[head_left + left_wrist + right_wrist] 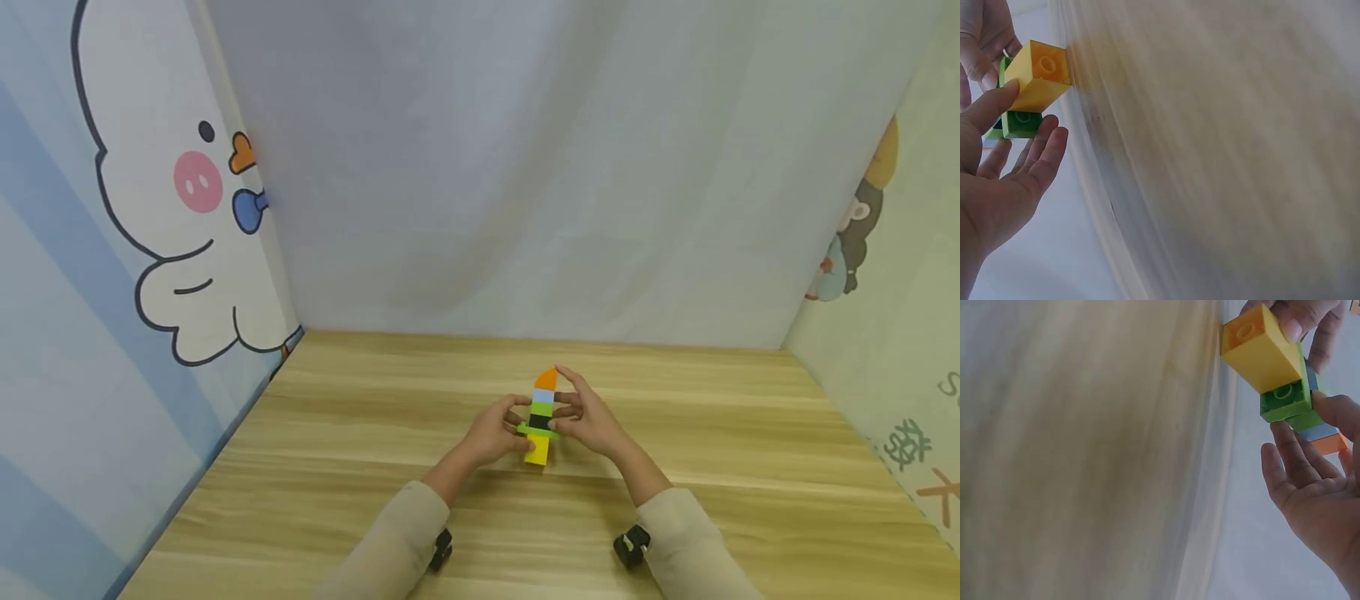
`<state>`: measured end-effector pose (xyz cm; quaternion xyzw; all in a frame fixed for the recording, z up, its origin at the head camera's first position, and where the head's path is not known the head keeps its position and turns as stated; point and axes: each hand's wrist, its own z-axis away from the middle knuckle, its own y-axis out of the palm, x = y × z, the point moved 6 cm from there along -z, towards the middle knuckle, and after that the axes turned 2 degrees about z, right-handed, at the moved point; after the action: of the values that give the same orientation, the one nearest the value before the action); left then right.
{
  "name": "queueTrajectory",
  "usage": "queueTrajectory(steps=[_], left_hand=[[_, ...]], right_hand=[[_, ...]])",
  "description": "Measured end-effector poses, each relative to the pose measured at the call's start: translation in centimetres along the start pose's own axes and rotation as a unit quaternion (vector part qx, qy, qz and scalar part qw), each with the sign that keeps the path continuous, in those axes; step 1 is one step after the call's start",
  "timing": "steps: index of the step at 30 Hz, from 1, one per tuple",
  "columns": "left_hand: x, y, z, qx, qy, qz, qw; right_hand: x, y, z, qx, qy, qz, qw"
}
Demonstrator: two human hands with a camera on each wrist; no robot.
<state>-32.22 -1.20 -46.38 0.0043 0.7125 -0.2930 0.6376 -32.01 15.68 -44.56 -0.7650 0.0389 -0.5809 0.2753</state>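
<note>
Both hands hold one stack of toy building bricks above the wooden table. A yellow brick (pixel 537 452) forms the lower end, followed by a wider green piece (pixel 554 434), a black brick (pixel 539 422), a lime brick (pixel 541 409), a light blue brick (pixel 543 396) and a curved orange brick (pixel 547 381) on top. My left hand (pixel 493 433) grips the stack low down, its thumb on the yellow brick (pixel 1035 94) in the left wrist view. From the other side my right hand (pixel 596 423) pinches it, thumb by the black brick and index finger reaching the orange tip. Hollow undersides show in the right wrist view on the yellow brick (pixel 1266 359).
The wooden table (pixel 360 400) spreads around both hands. A pale curtain (pixel 465 183) rises at its back edge, with printed panels at the left (pixel 135 275) and right (pixel 900 333). Dark wrist cameras (pixel 632 547) hang below the sleeves.
</note>
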Motion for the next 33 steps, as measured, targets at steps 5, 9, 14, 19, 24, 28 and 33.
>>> queueTrajectory(steps=[5,9,14,19,24,28,33], left_hand=[[0.3,-0.1,-0.1,-0.002,-0.010,0.002,0.9999],[0.6,0.0,-0.4,0.003,-0.027,0.007,0.9996],[0.9,-0.1,-0.6,0.008,-0.041,0.018,0.9990],[1.0,-0.2,-0.7,0.015,-0.053,0.022,0.9982],[1.2,-0.1,-0.8,0.023,-0.060,0.034,0.9974],[1.4,0.0,-0.9,0.029,-0.064,0.050,0.9963],[1.7,0.0,-1.2,0.032,-0.068,0.043,0.9962]], right_hand=[[-0.4,0.1,-0.6,0.017,0.015,-0.032,0.999],[-0.9,0.3,-0.8,0.039,0.037,-0.067,0.996],[-1.5,0.3,-1.1,0.052,0.064,-0.076,0.994],[-2.2,0.3,-1.3,0.055,0.090,-0.066,0.992],[-2.3,0.4,-1.3,0.066,0.097,-0.063,0.991],[-2.7,0.4,-1.5,0.069,0.105,-0.059,0.990],[-3.1,0.5,-1.9,0.083,0.115,-0.080,0.987]])
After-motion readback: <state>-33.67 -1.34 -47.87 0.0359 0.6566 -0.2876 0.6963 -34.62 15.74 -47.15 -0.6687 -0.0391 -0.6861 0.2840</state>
